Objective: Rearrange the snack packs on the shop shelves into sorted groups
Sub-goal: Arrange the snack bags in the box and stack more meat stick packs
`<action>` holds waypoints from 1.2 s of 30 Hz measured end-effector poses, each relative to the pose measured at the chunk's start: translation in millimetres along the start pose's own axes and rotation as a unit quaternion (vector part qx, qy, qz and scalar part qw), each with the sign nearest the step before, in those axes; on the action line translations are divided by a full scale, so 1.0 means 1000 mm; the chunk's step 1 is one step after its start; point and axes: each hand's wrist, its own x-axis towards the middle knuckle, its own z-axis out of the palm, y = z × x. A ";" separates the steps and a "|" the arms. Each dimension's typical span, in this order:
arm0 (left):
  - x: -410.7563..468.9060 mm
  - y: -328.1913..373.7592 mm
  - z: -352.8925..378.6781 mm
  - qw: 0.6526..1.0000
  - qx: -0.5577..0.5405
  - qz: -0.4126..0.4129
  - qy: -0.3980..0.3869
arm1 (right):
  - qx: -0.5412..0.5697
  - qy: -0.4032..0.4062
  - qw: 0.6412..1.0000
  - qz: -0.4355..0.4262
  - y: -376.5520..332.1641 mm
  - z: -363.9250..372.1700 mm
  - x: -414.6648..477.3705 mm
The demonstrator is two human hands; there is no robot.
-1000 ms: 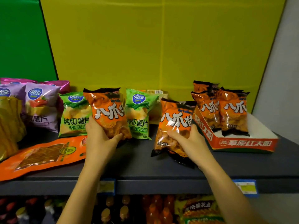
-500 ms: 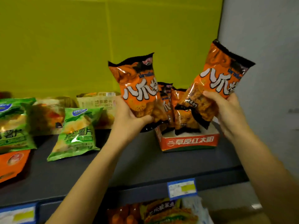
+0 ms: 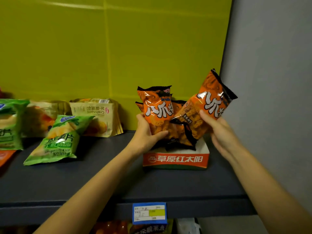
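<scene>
My left hand (image 3: 146,132) grips an orange snack pack (image 3: 157,107) upright over the left part of the red display box (image 3: 175,159). My right hand (image 3: 217,130) holds a second orange pack (image 3: 209,105), tilted to the right, above the box's right part. More orange packs (image 3: 179,132) stand in the box behind and below the two held ones, mostly hidden. The box sits at the right end of the dark grey shelf (image 3: 109,179).
Green chip packs (image 3: 59,139) (image 3: 10,122) lie on the shelf's left side, with beige croissant bags (image 3: 98,115) against the yellow back panel. An orange pack's edge (image 3: 5,157) shows at far left. A grey wall (image 3: 270,81) closes the right. A blue price tag (image 3: 149,213) hangs on the shelf's front.
Both hands lifted the orange packs off the shelf, carried them right, then lowered them onto the red box. The view turned right with them.
</scene>
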 end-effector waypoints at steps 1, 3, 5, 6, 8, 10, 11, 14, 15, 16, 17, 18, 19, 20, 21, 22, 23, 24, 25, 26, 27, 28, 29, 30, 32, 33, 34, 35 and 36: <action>0.000 -0.003 0.001 0.999 0.037 0.007 0.005 | -0.028 -0.004 1.000 0.006 0.002 -0.001 0.001; -0.003 -0.009 0.001 0.996 0.090 -0.002 0.001 | -0.106 -0.022 0.994 0.028 0.008 -0.006 0.003; -0.008 -0.013 0.000 0.994 0.107 -0.029 -0.013 | -0.186 -0.034 0.981 0.046 0.014 -0.012 0.006; -0.009 -0.013 0.000 0.993 0.114 -0.037 -0.017 | -0.221 -0.038 0.973 0.050 0.016 -0.014 0.007; -0.010 -0.013 -0.001 0.991 0.128 -0.045 -0.016 | -0.268 -0.053 0.961 0.048 0.018 -0.017 0.009; -0.011 -0.009 -0.001 0.992 0.113 -0.053 -0.017 | -0.300 -0.069 0.951 0.033 0.019 -0.017 0.010; -0.011 -0.007 -0.001 0.994 0.092 -0.056 -0.019 | -0.324 -0.072 0.943 0.025 0.019 -0.016 0.011; -0.013 0.003 0.000 0.997 0.041 -0.065 0.000 | -0.376 -0.073 0.923 0.018 0.015 -0.014 0.014; -0.012 0.006 0.000 0.997 0.035 -0.063 0.012 | -0.385 -0.076 0.920 0.019 0.013 -0.014 0.016; -0.011 0.008 0.000 0.997 0.037 -0.062 0.026 | -0.393 -0.082 0.916 0.021 0.011 -0.015 0.017; -0.009 0.007 0.001 0.996 0.046 -0.060 0.040 | -0.404 -0.089 0.910 0.026 0.011 -0.016 0.019; -0.008 0.007 0.001 0.995 0.058 -0.057 0.051 | -0.420 -0.098 0.902 0.030 0.011 -0.016 0.022; -0.007 0.006 0.002 0.995 0.067 -0.052 0.060 | -0.440 -0.104 0.891 0.037 0.012 -0.015 0.024; -0.008 0.005 0.003 0.994 0.077 -0.052 0.064 | -0.461 -0.109 0.879 0.045 0.013 -0.013 0.026; -0.008 0.003 0.004 0.993 0.088 -0.051 0.067 | -0.483 -0.113 0.867 0.049 0.015 -0.011 0.028; -0.009 0.001 0.005 0.991 0.103 -0.051 0.070 | -0.505 -0.112 0.854 0.049 0.017 -0.009 0.030; -0.010 -0.001 0.006 0.989 0.119 -0.045 0.073 | -0.525 -0.106 0.843 0.048 0.018 -0.007 0.031; -0.011 -0.001 0.007 0.987 0.135 -0.042 0.074 | -0.537 -0.100 0.836 0.049 0.020 -0.004 0.031; -0.011 -0.003 0.008 0.986 0.147 -0.034 0.071 | -0.538 -0.094 0.836 0.054 0.021 -0.002 0.031; -0.011 -0.004 0.008 0.985 0.158 -0.031 0.067 | -0.530 -0.088 0.841 0.059 0.023 0.001 0.030; -0.011 -0.004 0.009 0.983 0.168 -0.026 0.061 | -0.520 -0.080 0.848 0.062 0.025 0.003 0.029; -0.012 -0.001 0.010 0.983 0.175 -0.022 0.051 | -0.514 -0.071 0.853 0.060 0.027 0.004 0.027; -0.012 0.001 0.009 0.983 0.177 -0.016 0.041 | -0.515 -0.062 0.853 0.055 0.029 0.006 0.025; -0.013 0.004 0.008 0.983 0.178 -0.012 0.032 | -0.518 -0.053 0.852 0.053 0.029 0.007 0.023; -0.013 0.005 0.003 0.981 0.191 0.001 0.030 | -0.516 -0.029 0.855 0.049 0.025 0.010 0.017; -0.013 0.005 -0.001 0.978 0.205 0.003 0.042 | -0.508 -0.014 0.860 0.039 0.022 0.011 0.014; -0.016 0.007 -0.006 0.973 0.224 -0.001 0.061 | -0.499 0.002 0.866 0.024 0.018 0.014 0.011; -0.019 0.007 -0.013 0.967 0.238 -0.004 0.087 | -0.492 0.019 0.870 0.003 0.015 0.017 0.007; -0.024 0.008 -0.021 0.963 0.246 -0.005 0.112 | -0.488 0.033 0.872 -0.020 0.011 0.021 0.004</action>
